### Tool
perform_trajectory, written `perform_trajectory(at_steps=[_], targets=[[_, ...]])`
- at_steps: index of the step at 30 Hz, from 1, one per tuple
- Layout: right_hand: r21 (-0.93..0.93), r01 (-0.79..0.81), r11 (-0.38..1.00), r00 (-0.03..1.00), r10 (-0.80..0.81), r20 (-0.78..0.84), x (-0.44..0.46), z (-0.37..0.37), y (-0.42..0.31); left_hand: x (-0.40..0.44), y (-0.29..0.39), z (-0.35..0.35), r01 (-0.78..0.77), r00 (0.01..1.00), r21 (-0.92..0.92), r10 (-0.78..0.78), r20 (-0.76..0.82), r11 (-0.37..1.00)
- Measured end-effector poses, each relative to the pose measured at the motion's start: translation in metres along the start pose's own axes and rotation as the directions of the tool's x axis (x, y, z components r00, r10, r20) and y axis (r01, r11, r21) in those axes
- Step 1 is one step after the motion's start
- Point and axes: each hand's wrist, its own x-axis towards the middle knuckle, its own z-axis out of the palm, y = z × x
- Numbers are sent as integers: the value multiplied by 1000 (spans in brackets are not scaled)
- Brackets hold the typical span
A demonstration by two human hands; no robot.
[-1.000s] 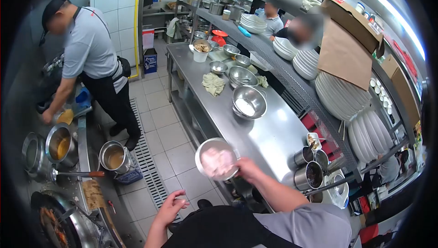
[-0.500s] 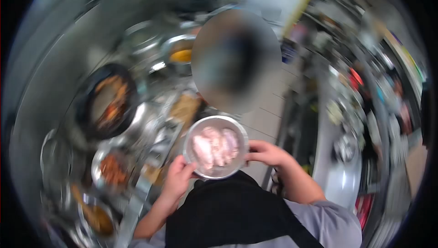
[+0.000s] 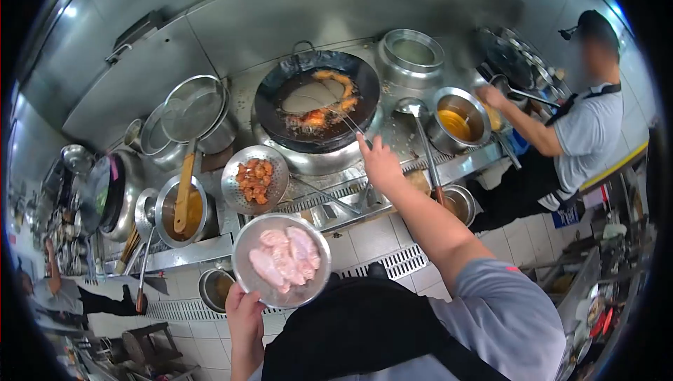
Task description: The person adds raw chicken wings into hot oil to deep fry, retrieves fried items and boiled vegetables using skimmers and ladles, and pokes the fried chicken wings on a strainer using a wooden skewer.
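My left hand point(image 3: 245, 311) grips the rim of a metal bowl point(image 3: 242, 258) holding several pieces of raw pale meat point(image 3: 286, 257). Stretched toward the stove, my right hand point(image 3: 381, 160) is closed on the end of a thin metal utensil point(image 3: 348, 123) that reaches into a black wok point(image 3: 273, 128). Orange-brown food point(image 3: 308, 120) lies in dark oil there, around a pale oval shape. Between the bowl and the wok sits a perforated strainer point(image 3: 235, 188) with reddish-brown fried pieces point(image 3: 254, 180).
To the right, a co-worker point(image 3: 585, 128) works at the stove near a pot of yellow liquid point(image 3: 458, 121). A ladle point(image 3: 424, 135) lies beside that pot. Mesh strainers point(image 3: 193, 114) and another pot point(image 3: 186, 216) stand left. Another person point(image 3: 59, 293) is at far left.
The view has turned from the prep counter to the stove. The meat bowl has gone from my right hand to both hands, then my left alone. My right hand has taken hold of the utensil.
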Motion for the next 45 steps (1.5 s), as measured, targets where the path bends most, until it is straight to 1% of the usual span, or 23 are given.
perform_trajectory(at_steps=[1, 3, 7, 8, 9, 12, 14, 15, 16, 18, 19, 20, 21, 23, 24, 26, 30, 34, 36, 38, 40, 42, 45], targets=[[-68, -11, 998, 997, 16, 79, 11, 5, 4, -11, -2, 0, -17, 1000, -2, 17, -14, 1000], [157, -187, 970, 965, 151, 213, 35, 3, 28, -31, -8, -4, -77, 983, 18, 79, -167, 997], [88, -38, 995, 964, 14, 264, 87, -80, 82, -64, -26, -2, -157, 946, -51, 135, -295, 986], [25, -120, 992, 947, 107, 303, 108, -80, 102, -70, -30, 1, -157, 933, -53, 130, -337, 986], [58, -79, 995, 980, 67, 188, 121, -87, 116, -76, -34, 3, -152, 918, -55, 121, -378, 987], [68, -74, 995, 989, 64, 135, 159, -99, 137, -89, -45, 11, -146, 917, -87, 102, -386, 985], [171, -240, 955, 944, 189, 272, 165, -106, 141, -94, -52, 18, -138, 921, -97, 91, -379, 986], [175, -231, 957, 945, 178, 274, 173, -90, 156, -96, -54, 20, -123, 930, -102, 79, -359, 987], [19, -20, 1000, 922, 11, 386, 188, -61, 186, -98, -57, 20, -127, 927, -101, 82, -367, 987], [-106, 220, 970, 849, -137, 511, 190, -49, 195, -100, -63, 20, -93, 945, -102, 55, -323, 990], [162, -71, 984, 834, -30, 551, 175, -54, 193, -101, -60, 26, -64, 944, -101, 27, -328, 993], [389, -363, 847, 785, 53, 617, 159, -58, 188, -99, -60, 26, -67, 942, -106, 28, -335, 992], [387, -356, 851, 785, 47, 618, 147, -56, 181, -97, -62, 25, -72, 950, -101, 37, -311, 992], [577, -597, 558, 713, 38, 700, 124, -48, 164, -93, -64, 21, -68, 968, -88, 44, -249, 994], [576, -595, 561, 713, 37, 700, 118, -36, 159, -91, -61, 21, -69, 967, -91, 44, -250, 993], [654, -639, 405, 690, -74, 720, 107, -14, 146, -85, -52, 21, -50, 979, -109, 28, -200, 993], [666, -574, 477, 713, -108, 692, 88, -34, 127, -67, -55, -13, -60, 987, -128, 39, -158, 990], [609, -493, 621, 781, 7, 625, 72, -92, 117, -61, -42, -30, -59, 987, -142, 36, -156, 988], [529, -288, 798, 841, -53, 538, 70, -112, 117, -58, -37, -40, -58, 988, -130, 39, -149, 990], [450, -285, 846, 851, 8, 525, 65, -131, 106, -54, -34, -54, -60, 990, -134, 41, -139, 989], [286, 100, 953, 960, -168, 224, 64, -136, 115, -50, -31, -65, -63, 990, -139, 45, -131, 988], [255, 129, 958, 974, -171, 150, 68, -143, 115, -46, -27, -74, -62, 991, -108, 47, -128, 992], [35, 150, 988, 983, -153, 105, 64, -179, 78, -38, -26, -89, -46, 992, -109, 32, -123, 993]])
